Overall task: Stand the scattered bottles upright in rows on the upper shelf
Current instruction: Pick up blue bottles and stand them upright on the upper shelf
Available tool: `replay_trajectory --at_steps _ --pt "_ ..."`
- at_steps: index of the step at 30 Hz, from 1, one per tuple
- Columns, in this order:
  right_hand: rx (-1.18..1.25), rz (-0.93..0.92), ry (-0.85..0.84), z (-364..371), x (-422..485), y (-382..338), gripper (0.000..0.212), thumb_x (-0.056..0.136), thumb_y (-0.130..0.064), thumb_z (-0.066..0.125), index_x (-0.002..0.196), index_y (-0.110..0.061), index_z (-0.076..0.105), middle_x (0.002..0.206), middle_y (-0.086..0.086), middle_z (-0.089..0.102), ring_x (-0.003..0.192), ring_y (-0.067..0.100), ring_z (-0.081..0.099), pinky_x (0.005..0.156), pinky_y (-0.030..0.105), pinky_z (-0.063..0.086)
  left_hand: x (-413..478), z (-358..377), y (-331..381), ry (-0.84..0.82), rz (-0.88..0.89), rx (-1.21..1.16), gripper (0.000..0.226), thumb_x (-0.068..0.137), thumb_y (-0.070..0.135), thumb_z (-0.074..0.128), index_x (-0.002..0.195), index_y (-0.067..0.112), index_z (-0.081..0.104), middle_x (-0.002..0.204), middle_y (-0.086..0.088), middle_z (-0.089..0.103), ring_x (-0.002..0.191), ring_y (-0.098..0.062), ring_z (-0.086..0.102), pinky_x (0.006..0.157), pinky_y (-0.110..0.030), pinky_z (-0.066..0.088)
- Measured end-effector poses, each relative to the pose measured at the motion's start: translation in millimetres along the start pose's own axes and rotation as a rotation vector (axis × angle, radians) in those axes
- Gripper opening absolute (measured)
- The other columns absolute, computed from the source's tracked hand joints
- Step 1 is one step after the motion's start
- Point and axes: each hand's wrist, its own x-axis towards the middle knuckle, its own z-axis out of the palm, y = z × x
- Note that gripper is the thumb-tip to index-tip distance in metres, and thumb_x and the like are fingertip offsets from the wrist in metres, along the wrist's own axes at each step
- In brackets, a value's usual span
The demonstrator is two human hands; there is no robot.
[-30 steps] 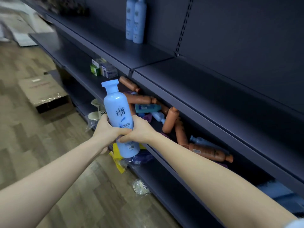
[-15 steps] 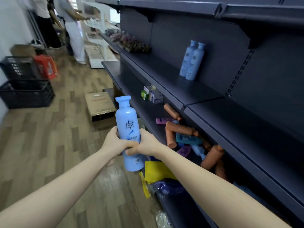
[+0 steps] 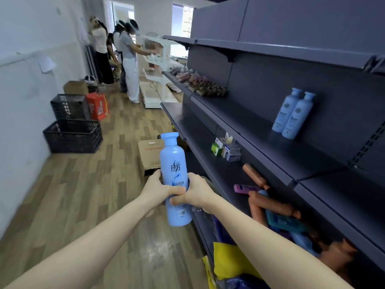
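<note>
Holding the blue bottle (image 3: 175, 176) in both hands at centre frame, out over the floor, clear of the shelving. Left hand (image 3: 158, 188) and right hand (image 3: 198, 192) clamp round its lower half, fingers curled, touching each other in front. Long axis is near vertical, cap up, with a slight lean. Upper shelf (image 3: 250, 122) lies up and right of the hands. Two bottles (image 3: 291, 115) stand there upright, touching, near the back panel at right of frame. Right hand is on the shelf side, so I judge it the nearer one for placing. Likely slot is just beside that pair. No reorienting needed, only a lift and carry right. Scattered bottles (image 3: 270, 203) lie on the lower shelf, lower right.
</note>
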Motion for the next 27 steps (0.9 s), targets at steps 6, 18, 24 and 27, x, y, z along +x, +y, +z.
replay_trajectory --at_steps 6,18,24,27 --pt "0.026 -0.065 -0.010 18 37 -28 0.034 0.068 -0.011 0.079 0.080 -0.027 0.052 0.091 -0.005 0.063 0.095 0.016 0.063 0.088 0.039 0.054 33 -41 9 0.022 0.017 0.017 0.058 0.045 0.016 0.077 0.099 0.020 0.056 0.099 -0.004 0.068 0.083 -0.019 0.067 0.063 -0.031 0.053" --pt "0.025 -0.117 -0.052 43 81 -55 0.036 0.069 -0.009 0.079 0.076 -0.030 0.051 0.088 -0.009 0.061 0.098 0.020 0.064 0.088 0.040 0.055 65 -88 11 0.035 0.023 0.016 0.047 0.072 0.000 0.076 0.110 0.017 0.055 0.100 -0.003 0.067 0.079 -0.016 0.065 0.053 -0.023 0.048" --pt "0.058 -0.126 -0.073 42 98 -56 0.036 0.070 -0.008 0.079 0.077 -0.030 0.052 0.087 -0.011 0.061 0.098 0.019 0.064 0.087 0.038 0.055 81 -93 14 0.039 0.018 0.008 0.042 0.073 -0.001 0.075 0.103 0.020 0.055 0.098 -0.004 0.067 0.080 -0.018 0.066 0.056 -0.025 0.050" --pt "0.068 -0.129 -0.073 40 111 -54 0.037 0.069 -0.008 0.079 0.078 -0.031 0.051 0.087 -0.011 0.061 0.094 0.017 0.064 0.082 0.034 0.055 93 -93 15 0.044 0.011 0.011 0.044 0.072 0.000 0.076 0.107 0.019 0.055 0.103 -0.005 0.067 0.084 -0.021 0.067 0.057 -0.026 0.050"
